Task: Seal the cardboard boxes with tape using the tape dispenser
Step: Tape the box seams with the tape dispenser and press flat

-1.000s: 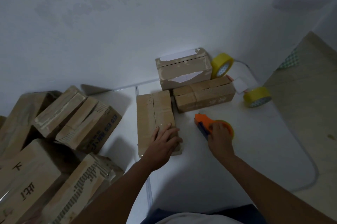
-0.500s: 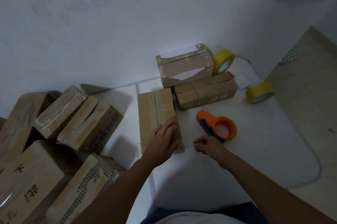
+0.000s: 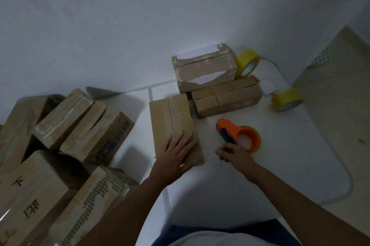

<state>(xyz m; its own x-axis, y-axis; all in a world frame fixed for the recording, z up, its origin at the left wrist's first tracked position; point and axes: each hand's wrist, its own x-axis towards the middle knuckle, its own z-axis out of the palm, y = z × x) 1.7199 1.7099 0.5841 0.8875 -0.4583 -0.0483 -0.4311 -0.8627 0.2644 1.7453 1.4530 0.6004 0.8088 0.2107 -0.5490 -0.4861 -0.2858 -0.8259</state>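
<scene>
L grip (image 3: 176, 150) flat on box (image 3: 172, 117), R grip (image 3: 232, 153) curled by dispenser (image 3: 240, 135)

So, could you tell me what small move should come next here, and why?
Probably the right hand should grip the orange tape dispenser lying beside it and carry it to the cardboard box that the left hand presses flat; the box's centre seam looks untaped.

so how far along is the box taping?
Done, apparently: two boxes by the wall show tape bands. In hand: left hand flat on the flat box, seam untaped; right hand beside the tape dispenser, not gripping. Left: the pile of boxes.
</scene>
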